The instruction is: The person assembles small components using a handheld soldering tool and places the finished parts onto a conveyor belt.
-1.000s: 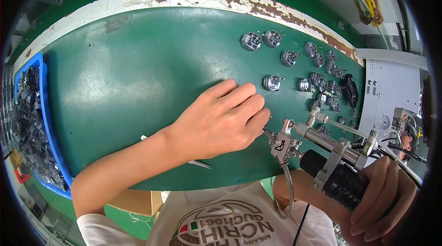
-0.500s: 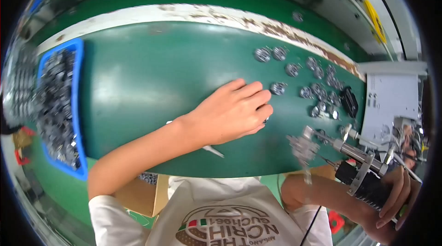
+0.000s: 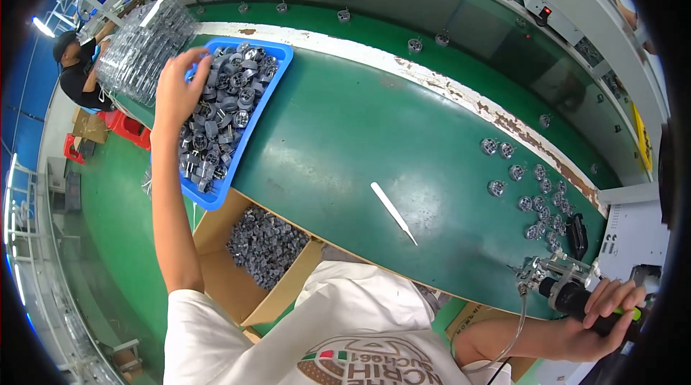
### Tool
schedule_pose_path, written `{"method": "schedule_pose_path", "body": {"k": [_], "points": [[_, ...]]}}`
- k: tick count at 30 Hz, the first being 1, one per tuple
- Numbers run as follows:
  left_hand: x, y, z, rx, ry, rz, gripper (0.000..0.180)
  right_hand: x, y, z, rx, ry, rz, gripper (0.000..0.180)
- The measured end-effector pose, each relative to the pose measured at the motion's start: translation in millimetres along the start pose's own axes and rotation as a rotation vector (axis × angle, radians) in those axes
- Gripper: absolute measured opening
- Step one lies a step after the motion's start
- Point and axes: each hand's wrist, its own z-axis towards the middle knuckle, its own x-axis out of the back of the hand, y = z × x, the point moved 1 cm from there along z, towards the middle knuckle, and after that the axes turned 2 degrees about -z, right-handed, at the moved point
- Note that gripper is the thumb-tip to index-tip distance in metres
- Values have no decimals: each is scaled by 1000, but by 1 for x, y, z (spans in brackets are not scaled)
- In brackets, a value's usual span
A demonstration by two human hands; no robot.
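Observation:
My left hand [image 3: 180, 93] is over the far left side of a blue tray [image 3: 248, 147] filled with small dark grey plastic parts [image 3: 227, 100]. Its bent fingers and thumb stand apart, and I see nothing between them. At the right, my right hand [image 3: 612, 306] is wrapped round the black body of a powered screwdriver [image 3: 568, 297]. A metal head [image 3: 531, 274] with a clear hose sits at the tool's front end, above the bench. On the green bench [image 3: 324, 140] between my hands lies a slim white tool [image 3: 392, 211] with a pointed tip, like tweezers.
Several round parts [image 3: 538, 203] and a black object [image 3: 578, 236] lie at the right, before a white control box [image 3: 633, 241]. Clear plastic trays [image 3: 147, 46] are stacked at the far left. A cardboard box [image 3: 216, 255] of small parts stands below the bench edge. Another person [image 3: 78, 72] is beyond.
My left hand has moved from the bench middle, near the round parts, leftward to the blue tray. The view has turned left. The right hand still holds the screwdriver.

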Motion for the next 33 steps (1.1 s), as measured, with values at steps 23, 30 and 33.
{"method": "schedule_pose_path", "body": {"k": [23, 30, 33], "points": [[-207, 280, 88, -682, -235, -530, 11, -30, 8, 17, 44, -28, -110, 20], [-135, 347, -63, -1007, -347, -926, 10, -32, 2, 16, 3, 66, -149, 23], [-140, 350, -88, -986, -420, -964, 11, -32, 2, 10, 89, 411, -426, 26]]}}
